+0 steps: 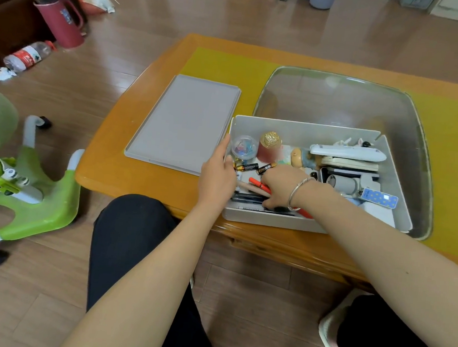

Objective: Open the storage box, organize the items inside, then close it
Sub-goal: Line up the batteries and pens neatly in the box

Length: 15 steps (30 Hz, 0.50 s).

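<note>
**Head view: both hands in the open storage box**

Head camera looks down on a grey storage box (300, 222) standing open at the near edge of an orange wooden surface (145, 177), partly on a glass mat (337, 99). Its flat grey lid (184, 123) lies just beside it on the left, apart from the box.

The left hand (218, 178) rests on the box's left wall, fingers loosely spread along the rim, gripping nothing. The right hand (281, 185), with a silver bangle (299, 191) at the wrist, reaches down among the pens at the front left of the box, fingers curled over a red pen (259, 185); whether it actually grips the pen cannot be told.

Inside, two batteries (246, 167) lie by a clear round capsule (243, 147), next to a gold-topped red jar (269, 147). A white remote (347, 152) lies along the back right.
</note>
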### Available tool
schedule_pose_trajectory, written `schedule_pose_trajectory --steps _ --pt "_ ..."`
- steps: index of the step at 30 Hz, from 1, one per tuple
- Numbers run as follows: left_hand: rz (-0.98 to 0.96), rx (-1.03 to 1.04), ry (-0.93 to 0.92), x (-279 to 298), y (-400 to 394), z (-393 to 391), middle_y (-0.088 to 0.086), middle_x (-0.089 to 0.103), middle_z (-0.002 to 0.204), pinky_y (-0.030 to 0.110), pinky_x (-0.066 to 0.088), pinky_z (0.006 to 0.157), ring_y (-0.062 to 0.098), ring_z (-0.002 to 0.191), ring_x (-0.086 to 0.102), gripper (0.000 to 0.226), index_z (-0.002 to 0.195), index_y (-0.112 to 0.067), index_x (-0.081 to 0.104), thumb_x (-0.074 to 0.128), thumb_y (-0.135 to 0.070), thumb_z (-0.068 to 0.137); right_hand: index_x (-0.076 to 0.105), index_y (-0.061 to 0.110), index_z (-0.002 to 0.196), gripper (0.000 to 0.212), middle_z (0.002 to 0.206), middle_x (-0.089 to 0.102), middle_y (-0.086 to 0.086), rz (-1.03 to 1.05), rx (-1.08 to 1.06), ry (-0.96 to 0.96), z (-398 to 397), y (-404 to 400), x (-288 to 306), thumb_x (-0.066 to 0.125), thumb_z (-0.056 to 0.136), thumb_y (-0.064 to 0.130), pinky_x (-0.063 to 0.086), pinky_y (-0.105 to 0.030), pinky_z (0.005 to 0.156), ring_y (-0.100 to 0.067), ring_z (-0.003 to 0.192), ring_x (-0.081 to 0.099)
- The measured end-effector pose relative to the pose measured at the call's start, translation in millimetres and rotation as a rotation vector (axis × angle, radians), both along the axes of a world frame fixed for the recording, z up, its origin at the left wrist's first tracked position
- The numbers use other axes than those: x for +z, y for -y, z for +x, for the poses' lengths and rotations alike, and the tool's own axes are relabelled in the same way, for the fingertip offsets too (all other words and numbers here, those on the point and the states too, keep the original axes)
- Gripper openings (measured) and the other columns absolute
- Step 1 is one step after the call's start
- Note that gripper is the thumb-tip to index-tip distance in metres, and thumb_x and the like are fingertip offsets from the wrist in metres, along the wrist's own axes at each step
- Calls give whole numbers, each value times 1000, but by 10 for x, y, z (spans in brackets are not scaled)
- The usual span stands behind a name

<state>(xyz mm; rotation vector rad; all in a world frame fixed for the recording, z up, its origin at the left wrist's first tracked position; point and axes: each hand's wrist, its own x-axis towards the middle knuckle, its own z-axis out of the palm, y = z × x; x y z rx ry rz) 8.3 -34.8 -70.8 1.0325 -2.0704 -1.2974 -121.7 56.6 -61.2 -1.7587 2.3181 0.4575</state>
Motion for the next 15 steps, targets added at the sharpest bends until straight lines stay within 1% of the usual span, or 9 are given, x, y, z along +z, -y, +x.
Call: schedule_pose_trajectory --steps 1,2,3,6,8,9,11,13,15 --pt "9 4 -9 -4 4 -2 -2 56 128 -5 34 59 -27 75 44 48 148 -24 35 39 -11 102 46 22 62 35 57 47 4 -1 8 -9 13 11 1 69 72 47 29 -21 41 -10 50 43" --pt "15 10 -11 -8 8 -5 -2 56 130 -3 34 59 -26 76 44 48 148 -25 36 39 -12 102 43 22 60 38 56 46 4 -1 16 -18 26 21 0 70 71 47 28 -21 41 -11 50 43" --pt "19 14 -8 -12 12 -7 -2 55 134 -4 34 60 -22 82 46 47 147 -25 36 40 -13 102 41 22 58 40 56 45 3 -1 22 -27 41 30 -2 70 70 46 27 -21 41 -11 49 42" --pt "26 11 -17 -16 13 -7 -2 48 143 -5 33 67 -4 114 43 46 147 -26 36 40 -16 102 39 23 57 40 56 45 3 10 27 -47 63 46 -10 71 68 45 29 -20 41 -12 48 43" --pt "32 2 -32 -23 17 -5 -3 47 144 2 35 78 7 126 45 46 147 -26 36 40 -16 102 39 23 58 40 57 46 4 14 26 -45 53 35 -10 70 67 46 29 -20 40 -11 50 43" --pt "31 -1 -34 -23 21 -7 -3 47 144 7 36 83 11 128 45 46 147 -26 37 40 -16 102 39 23 59 41 58 47 4 15 20 -39 40 20 -12 70 67 48 29 -21 40 -11 51 44" --pt "35 1 -40 -23 26 -9 -3 48 144 15 37 88 13 129 45 45 147 -26 37 40 -17 102 41 22 59 39 58 47 3 1 -4 -10 -4 -21 -11 67 69 49 31 -22 43 -11 51 44" --pt "42 -3 -55 -32 30 -11 -3 48 144 18 38 90 14 129 45 45 146 -26 37 40 -16 102 42 21 58 35 56 46 2 -49 -48 53 -64 -71 19 63 72 45 33 -24 47 -14 52 45" --pt "43 -8 -70 -45 36 -10 -3 48 144 19 38 91 13 129 45 45 146 -26 38 40 -16 102 41 21 57 34 55 44 1 -117 -82 109 -130 -110 96 59 79 40 32 -26 49 -19 54 47"
